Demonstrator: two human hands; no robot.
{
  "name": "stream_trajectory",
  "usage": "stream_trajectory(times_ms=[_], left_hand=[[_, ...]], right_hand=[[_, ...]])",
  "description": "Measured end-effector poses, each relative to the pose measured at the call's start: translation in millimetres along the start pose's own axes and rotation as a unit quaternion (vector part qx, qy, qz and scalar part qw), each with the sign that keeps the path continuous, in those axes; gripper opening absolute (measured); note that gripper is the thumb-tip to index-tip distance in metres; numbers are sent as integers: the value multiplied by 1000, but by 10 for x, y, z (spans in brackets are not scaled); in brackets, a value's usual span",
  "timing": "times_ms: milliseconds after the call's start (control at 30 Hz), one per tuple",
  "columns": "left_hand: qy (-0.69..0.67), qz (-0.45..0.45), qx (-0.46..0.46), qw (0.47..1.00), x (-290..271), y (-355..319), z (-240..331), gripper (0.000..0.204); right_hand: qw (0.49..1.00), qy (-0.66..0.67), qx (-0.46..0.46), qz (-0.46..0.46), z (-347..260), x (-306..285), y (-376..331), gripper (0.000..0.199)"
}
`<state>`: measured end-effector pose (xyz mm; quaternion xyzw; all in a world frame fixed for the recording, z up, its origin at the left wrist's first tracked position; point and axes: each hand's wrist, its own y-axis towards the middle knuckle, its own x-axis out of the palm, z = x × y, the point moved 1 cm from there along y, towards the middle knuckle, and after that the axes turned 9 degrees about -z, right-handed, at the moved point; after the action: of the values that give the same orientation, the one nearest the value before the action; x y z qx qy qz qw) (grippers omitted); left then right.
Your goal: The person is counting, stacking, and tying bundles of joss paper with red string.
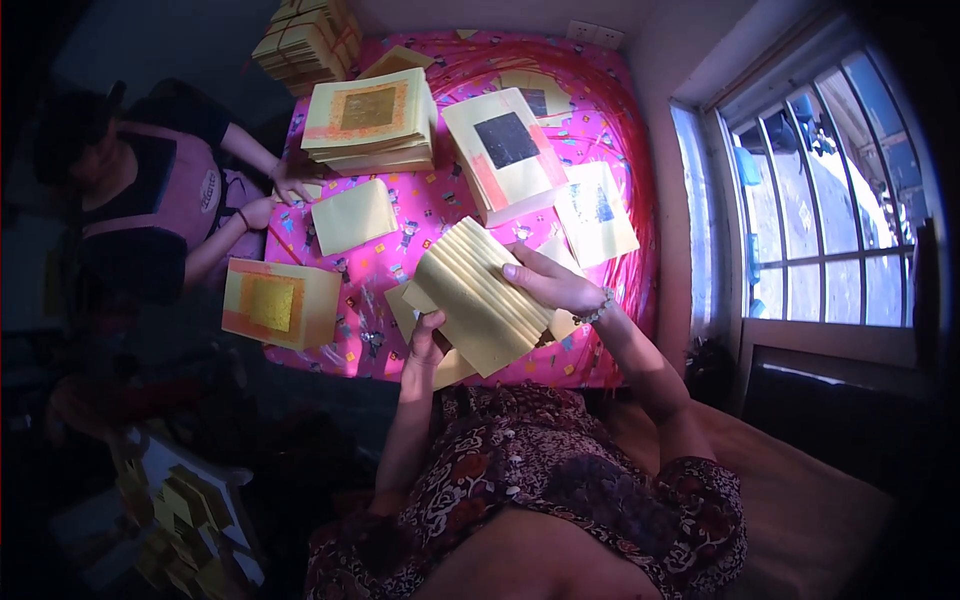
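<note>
A sheaf of pale yellow paper (475, 305), its upper right part ridged in parallel folds and its lower left part flat, is held tilted above the near edge of the tabletop (385, 265). The right hand (545, 282) pinches its right side, thumb across the ridges. The left hand (428, 342) pinches the lower left edge, thumb on top; the fingers of both hands are partly hidden, so how far they reach underneath I cannot tell. A beaded bracelet (600, 306) circles the right wrist. Loose yellow sheets (455, 371) show below the sheaf, partly covered by it. Beyond it, a thick paper stack with a dark square (507, 140) stands beside a sunlit sheet (600, 215). Farther left are a plain yellow pad (353, 217), a tall stack with a gold-brown square (365, 110) and, at the left corner, a block with a shiny gold square (270, 303). Red strands (636, 150) curve along the far right side of the pink patterned cover, and tied bundles (305, 45) rise at the far left. A co-worker in a pink apron (185, 190) reaches to the left edge; at right is a barred window (830, 190)
</note>
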<state>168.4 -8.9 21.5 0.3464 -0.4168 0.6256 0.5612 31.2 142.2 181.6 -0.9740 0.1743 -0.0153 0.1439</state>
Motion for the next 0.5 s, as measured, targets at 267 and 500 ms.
stream_trajectory(times_ms=[267,500], left_hand=[[202,-69,-46,976,680,45,-126,70],[362,-157,-13,919,916,-6,-202,71]], right_hand=[[998,-21,-33,50,204,-186,-878,97],[996,24,21,84,110,-52,-1157,106]])
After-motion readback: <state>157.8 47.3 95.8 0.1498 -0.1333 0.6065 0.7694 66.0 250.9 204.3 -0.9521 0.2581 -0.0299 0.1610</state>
